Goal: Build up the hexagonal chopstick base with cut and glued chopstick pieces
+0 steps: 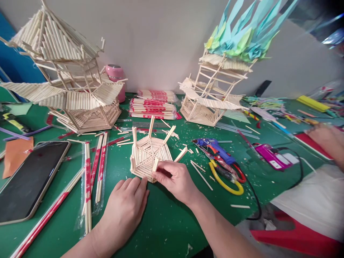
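A hexagonal base of wooden sticks (145, 154) lies on the green table, with several short stick posts rising from its corners. My right hand (176, 181) pinches the post (156, 164) at the near right corner between thumb and fingers. My left hand (126, 204) rests at the near edge of the base, its fingers curled down together and their tips touching the edge. Whether anything sits under those fingertips is hidden. Right of the base lie a blue glue gun (217, 148) and a cutting tool with yellow and red handles (227, 177).
Stick pavilions stand at the back left (80, 93) and back right (212, 93). Between them are stacked packs of chopsticks (153, 107). Chopsticks in wrappers (88, 190) and a phone (32, 179) lie left. A magenta power strip (272, 157) and another person's hand (328, 138) are right.
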{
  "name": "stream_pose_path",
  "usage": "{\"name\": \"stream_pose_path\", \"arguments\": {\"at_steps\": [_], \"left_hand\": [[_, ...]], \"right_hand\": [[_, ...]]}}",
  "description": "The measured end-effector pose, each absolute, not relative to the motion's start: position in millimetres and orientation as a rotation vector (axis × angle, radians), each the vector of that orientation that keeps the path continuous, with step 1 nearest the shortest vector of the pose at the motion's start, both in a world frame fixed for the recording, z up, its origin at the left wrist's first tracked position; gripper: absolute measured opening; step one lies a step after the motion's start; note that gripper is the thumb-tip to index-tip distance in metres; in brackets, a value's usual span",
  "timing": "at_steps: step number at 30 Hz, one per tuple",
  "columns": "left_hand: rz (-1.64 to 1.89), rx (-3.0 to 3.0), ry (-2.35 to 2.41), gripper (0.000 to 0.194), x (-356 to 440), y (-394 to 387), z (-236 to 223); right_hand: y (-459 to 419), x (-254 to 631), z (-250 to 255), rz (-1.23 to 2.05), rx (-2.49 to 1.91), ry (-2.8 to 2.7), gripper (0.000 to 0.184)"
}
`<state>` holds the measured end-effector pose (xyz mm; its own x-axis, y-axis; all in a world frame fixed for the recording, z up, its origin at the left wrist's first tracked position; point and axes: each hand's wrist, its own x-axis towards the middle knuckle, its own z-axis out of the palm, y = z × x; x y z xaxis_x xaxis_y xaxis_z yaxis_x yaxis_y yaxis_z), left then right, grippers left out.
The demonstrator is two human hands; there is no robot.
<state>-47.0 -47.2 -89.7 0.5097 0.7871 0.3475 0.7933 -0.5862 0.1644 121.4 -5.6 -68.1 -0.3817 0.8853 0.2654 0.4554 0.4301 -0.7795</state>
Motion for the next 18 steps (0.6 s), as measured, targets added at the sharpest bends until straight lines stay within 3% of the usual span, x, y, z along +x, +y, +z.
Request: {"name": "stream_pose_path", "arguments": {"at_steps": [18], "left_hand": [[-0.605, -2.711, -1.433, 0.024, -47.4, -47.3, -90.5]], "right_hand": [[-6.4, 119.2, -63.7, 0.805, -1.117, -1.998, 0.012]]}}
